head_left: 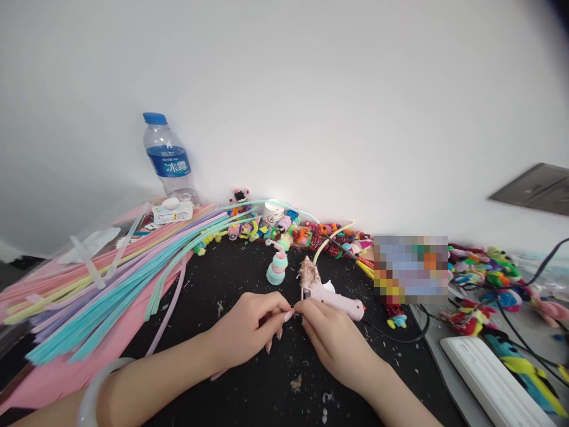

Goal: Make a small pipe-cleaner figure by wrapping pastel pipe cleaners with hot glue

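Note:
In the middle of the black table, my left hand (249,329) and my right hand (331,341) meet with fingertips pinched together. Whatever lies between them is tiny and mostly hidden; a small pinkish bit shows at the tips. Below my left wrist a short pink end (217,375) pokes out, and I cannot tell if it belongs to what I hold. Just beyond my right hand lies a pink hot glue gun (338,301), its nozzle crusted brown. A small mint, pink and yellow pipe-cleaner figure (276,268) stands past my fingertips.
Bundled pastel pipe cleaners (146,261) spread over the left side. A water bottle (169,157) leans at the wall. Colourful fuzzy figures (306,237) line the back. On the right are a white power strip (493,379), more figures (484,270) and a black cable (400,339).

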Available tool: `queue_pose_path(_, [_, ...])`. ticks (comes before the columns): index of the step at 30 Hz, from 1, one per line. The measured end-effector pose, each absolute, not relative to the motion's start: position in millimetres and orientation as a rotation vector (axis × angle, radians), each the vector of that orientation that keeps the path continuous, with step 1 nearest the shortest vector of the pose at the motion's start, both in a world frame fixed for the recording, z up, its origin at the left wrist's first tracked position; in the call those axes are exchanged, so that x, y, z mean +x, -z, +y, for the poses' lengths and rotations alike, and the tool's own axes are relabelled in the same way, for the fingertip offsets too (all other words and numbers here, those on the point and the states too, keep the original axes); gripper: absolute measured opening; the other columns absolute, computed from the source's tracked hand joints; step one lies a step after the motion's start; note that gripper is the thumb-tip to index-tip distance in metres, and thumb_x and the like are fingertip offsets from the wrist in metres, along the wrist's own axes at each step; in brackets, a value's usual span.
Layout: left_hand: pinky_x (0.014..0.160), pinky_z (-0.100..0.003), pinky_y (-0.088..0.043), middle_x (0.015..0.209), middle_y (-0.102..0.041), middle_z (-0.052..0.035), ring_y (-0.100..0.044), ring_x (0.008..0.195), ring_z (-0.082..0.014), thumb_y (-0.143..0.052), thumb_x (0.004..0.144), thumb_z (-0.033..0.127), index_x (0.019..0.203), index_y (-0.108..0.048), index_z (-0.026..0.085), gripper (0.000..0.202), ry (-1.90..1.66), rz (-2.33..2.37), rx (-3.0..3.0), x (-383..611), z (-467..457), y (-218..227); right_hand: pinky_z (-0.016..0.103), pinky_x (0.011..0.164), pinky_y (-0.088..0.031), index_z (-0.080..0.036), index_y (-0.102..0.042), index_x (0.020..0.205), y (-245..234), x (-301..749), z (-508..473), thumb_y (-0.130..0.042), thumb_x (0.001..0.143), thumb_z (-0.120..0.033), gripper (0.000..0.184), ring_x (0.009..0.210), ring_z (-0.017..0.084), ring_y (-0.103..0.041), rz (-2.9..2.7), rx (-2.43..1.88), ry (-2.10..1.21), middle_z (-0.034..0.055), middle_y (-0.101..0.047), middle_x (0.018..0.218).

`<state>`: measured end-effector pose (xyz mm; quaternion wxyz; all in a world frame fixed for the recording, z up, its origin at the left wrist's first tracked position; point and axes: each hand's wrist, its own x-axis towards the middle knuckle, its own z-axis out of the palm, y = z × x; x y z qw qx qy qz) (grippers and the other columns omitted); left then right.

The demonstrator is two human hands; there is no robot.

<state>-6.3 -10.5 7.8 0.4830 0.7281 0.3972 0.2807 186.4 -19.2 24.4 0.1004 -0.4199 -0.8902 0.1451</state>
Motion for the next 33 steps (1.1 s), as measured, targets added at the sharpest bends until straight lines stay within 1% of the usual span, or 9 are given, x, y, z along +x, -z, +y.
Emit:
queue_pose_path(5, [0.055,-0.017,-0.044,0.066,-0.057,0.0033,-0.054,0.047,-0.0061,-0.04,0.091,0.022,0.08,-0.059,0.015,0.022,-0.689,0.975,1.886,-7.9,-8.3,-7.9,0.025,0.056,-0.033,-0.018,-0.05,0.091,-24.3,185.7,-20.4,-0.033,0.092,-0.009,0.019,0.066,0.016,-0.053,-2.616,-1.266,-0.462,0.0028,-0.058,0.077])
queue_pose_path(10, [0.062,-0.018,-0.044,0.065,-0.058,0.0031,-0.056,0.051,-0.0067,-0.041,0.09,0.018,0.081,-0.062,0.016,0.023,-0.697,0.975,2.03,-8.6,-7.5,-7.3,0.025,0.054,-0.033,-0.018,-0.051,0.088,-26.1,184.4,-22.1,-0.033,0.091,-0.007,0.021,0.062,0.015,-0.052,-2.603,-1.243,-0.458,0.0022,-0.058,0.076])
queue_pose_path(18, [0.059,-0.016,-0.045,0.063,-0.059,0.0029,-0.057,0.047,-0.0061,-0.045,0.089,0.019,0.078,-0.064,0.014,0.022,-0.72,0.983,1.956,-6.7,-9.0,-9.7,0.026,0.052,-0.029,-0.019,-0.047,0.085,-24.5,185.5,-22.0,-0.034,0.093,-0.011,0.017,0.061,0.015,-0.05,-2.607,-1.247,-0.425,0.0011,-0.056,0.074])
queue_pose_path(22, [0.058,-0.017,-0.044,0.065,-0.062,0.0018,-0.058,0.05,-0.0071,-0.046,0.088,0.02,0.077,-0.064,0.014,0.022,-0.713,0.993,1.964,-6.7,-9.1,-8.4,0.025,0.05,-0.028,-0.019,-0.046,0.08,-25.8,183.7,-22.0,-0.034,0.091,-0.008,0.02,0.057,0.014,-0.048,-2.618,-1.24,-0.404,0.0001,-0.054,0.07])
queue_pose_path(29, [0.056,-0.017,-0.042,0.067,-0.065,-0.0002,-0.059,0.058,-0.0092,-0.045,0.088,0.019,0.076,-0.064,0.016,0.023,-0.731,1.011,2.023,-6.8,-10.0,-6.2,0.024,0.051,-0.031,-0.018,-0.049,0.086,-22.4,182.1,-23.7,-0.034,0.088,-0.004,0.02,0.059,0.015,-0.05,-2.641,-1.253,-0.373,0.0019,-0.056,0.074])
queue_pose_path(33, [0.051,-0.017,-0.039,0.06,-0.062,0.0007,-0.056,0.056,-0.0097,-0.046,0.086,0.018,0.069,-0.061,0.015,0.023,-0.717,1.042,2.036,-5.4,-11.8,-7.0,0.026,0.054,-0.035,-0.018,-0.05,0.087,-17.4,180.4,-25.6,-0.034,0.088,-0.005,0.021,0.064,0.017,-0.053,-2.639,-1.279,-0.344,0.0033,-0.057,0.077])
